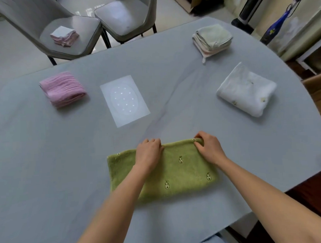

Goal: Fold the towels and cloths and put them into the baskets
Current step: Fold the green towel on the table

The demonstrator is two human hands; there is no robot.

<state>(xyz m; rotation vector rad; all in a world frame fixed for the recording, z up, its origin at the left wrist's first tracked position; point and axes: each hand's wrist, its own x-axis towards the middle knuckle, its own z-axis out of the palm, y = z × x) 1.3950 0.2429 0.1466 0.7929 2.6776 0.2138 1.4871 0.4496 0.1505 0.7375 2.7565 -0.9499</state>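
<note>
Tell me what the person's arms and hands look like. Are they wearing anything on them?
Both arms are bare all the way up to the picture's bottom edge: no sleeves show. The left hand and the right hand wear no gloves, and no rings, watch or bracelets can be seen. The fingers look short-nailed, though the picture is too soft to be sure.

Green towel point(176, 168) with small avocado prints lies flat on grey table point(48, 161), near edge. Left hand point(149, 150) grips its far edge mid-way, right hand point(208, 147) pinches far right corner. Folded pink cloth point(63, 89) far left, white sheet point(124, 100) beside it, folded white towel point(247, 90) right, pale green-pink stack point(212, 39) far right. Small folded cloth point(64, 36) on grey chair point(80, 42).
</note>
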